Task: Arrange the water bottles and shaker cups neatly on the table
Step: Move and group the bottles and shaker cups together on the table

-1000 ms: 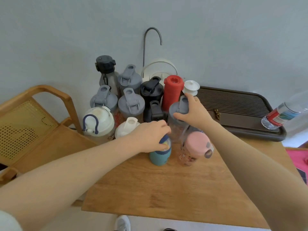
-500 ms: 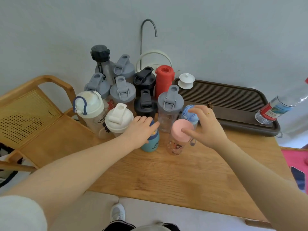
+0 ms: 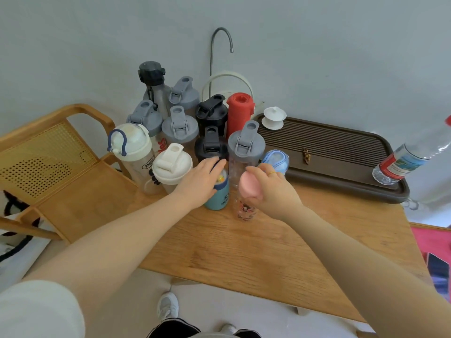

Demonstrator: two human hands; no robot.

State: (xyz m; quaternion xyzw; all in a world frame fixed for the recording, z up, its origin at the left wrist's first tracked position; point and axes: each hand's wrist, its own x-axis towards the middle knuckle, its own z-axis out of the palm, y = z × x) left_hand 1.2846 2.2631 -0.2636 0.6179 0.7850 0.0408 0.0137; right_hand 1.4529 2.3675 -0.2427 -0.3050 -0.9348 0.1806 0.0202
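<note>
Fingers of the right hand [image 3: 271,191] are curling over the pink-lidded bottle [image 3: 247,195], upright directly beneath them. Left hand [image 3: 199,182] is lying flat-fingered across the teal bottle [image 3: 218,196] just beside it, both fronting the cluster on the tabletop [image 3: 256,252].

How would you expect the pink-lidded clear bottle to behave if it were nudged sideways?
The pink-lidded bottle looks tall, narrow and clear, apparently empty, so probably light and apt to tip. The right hand grips its lid, which should steady it. Toppling, it might knock the teal bottle.

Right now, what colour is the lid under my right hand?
Pink lid, seen in the head view.
</note>
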